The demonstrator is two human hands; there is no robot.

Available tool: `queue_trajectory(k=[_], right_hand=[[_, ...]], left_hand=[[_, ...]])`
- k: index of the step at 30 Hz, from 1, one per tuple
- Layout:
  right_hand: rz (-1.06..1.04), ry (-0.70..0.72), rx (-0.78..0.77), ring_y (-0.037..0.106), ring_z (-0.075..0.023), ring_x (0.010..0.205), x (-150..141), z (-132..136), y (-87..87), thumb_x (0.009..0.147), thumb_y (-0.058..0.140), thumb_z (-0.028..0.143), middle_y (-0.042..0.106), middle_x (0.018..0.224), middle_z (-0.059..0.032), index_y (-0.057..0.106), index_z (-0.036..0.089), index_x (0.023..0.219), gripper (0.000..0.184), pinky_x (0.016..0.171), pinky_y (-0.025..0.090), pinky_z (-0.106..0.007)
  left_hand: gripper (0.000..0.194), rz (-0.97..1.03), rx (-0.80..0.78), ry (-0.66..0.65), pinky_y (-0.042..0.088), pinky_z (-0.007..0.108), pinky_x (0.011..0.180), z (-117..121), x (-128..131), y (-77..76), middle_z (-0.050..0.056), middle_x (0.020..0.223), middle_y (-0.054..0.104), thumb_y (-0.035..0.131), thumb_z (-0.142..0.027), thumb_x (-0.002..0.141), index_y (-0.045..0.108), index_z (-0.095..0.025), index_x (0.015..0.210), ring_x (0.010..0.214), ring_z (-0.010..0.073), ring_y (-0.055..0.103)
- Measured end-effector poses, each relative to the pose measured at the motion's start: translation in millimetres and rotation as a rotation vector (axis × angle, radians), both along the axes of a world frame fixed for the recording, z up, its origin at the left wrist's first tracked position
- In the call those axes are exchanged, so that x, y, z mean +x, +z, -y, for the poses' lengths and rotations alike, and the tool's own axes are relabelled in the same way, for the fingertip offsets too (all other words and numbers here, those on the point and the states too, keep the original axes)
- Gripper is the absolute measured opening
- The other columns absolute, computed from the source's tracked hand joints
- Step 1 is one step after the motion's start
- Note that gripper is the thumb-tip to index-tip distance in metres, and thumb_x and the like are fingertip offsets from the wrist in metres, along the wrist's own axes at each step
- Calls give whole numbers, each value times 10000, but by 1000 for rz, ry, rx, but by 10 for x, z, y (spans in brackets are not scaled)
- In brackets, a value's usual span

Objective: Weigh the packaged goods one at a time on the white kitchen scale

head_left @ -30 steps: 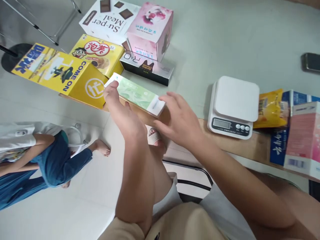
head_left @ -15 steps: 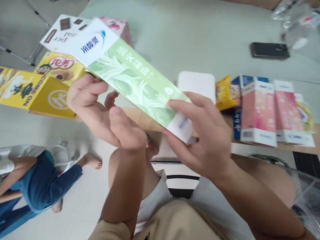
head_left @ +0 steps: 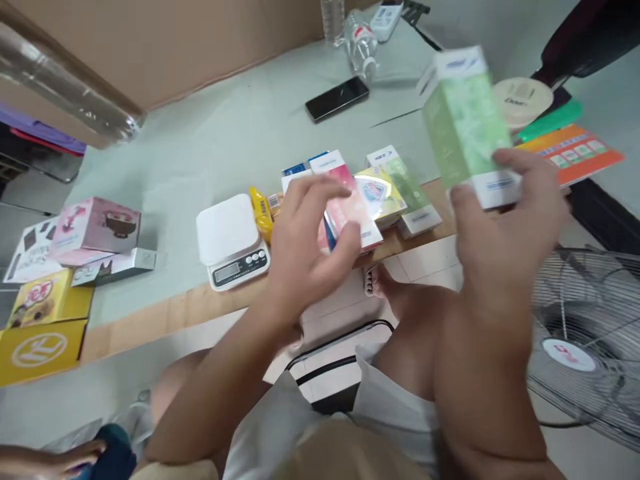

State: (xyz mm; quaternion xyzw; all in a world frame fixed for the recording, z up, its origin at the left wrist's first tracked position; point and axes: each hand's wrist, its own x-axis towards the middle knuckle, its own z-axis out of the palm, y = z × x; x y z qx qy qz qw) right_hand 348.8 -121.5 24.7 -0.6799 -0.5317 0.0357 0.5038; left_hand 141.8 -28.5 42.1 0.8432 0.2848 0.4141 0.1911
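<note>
Above the table (head_left: 165, 160), green-and-white box (head_left: 463, 127) in right hand (head_left: 510, 220)

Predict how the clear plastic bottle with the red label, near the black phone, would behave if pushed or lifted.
The bottle would likely roll if pushed sideways, being round and lying on its side. It may be light, as no liquid shows plainly through its wall, though blur leaves that unsure. Its thin-looking plastic might dent when squeezed.
</note>
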Motion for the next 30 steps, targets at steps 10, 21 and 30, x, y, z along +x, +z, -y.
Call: queue_trajectory(k=[10, 21, 30], right_hand=[[25, -345, -84, 735, -313, 1086, 77, -92, -554, 842, 738, 328, 779, 1165, -100, 744, 256, 1137, 304, 956, 598, -546], [-124, -409, 197, 768, -384, 1141, -15, -109, -401, 819, 815, 319, 797, 1189, -139, 803, 218, 1066, 267, 935, 640, -603], [92, 234, 147, 631, -318, 1403, -1727, -164, 77, 964, 675, 246, 643, 1453, -186, 728, 224, 1280, 321, 1149, 592, -500]], left_hand=[[297, -175, -486, 55, 481, 541, 1098, -1257, 1427, -340, 73, 899, 694, 826, -414, 815, 581, -246, 798, 1101, 360, 673], [251, -100, -314, 47, 566, 564, 1037, -997, 1235, 126, 12, 869, 628, 685, -215, 939, 518, -231, 752, 1066, 293, 740], [99, 540, -233, 127, 655, 355, 969, -932, -948, 413, -51, 838, 689, 789, -288, 856, 698, -255, 875, 1002, 168, 731]])
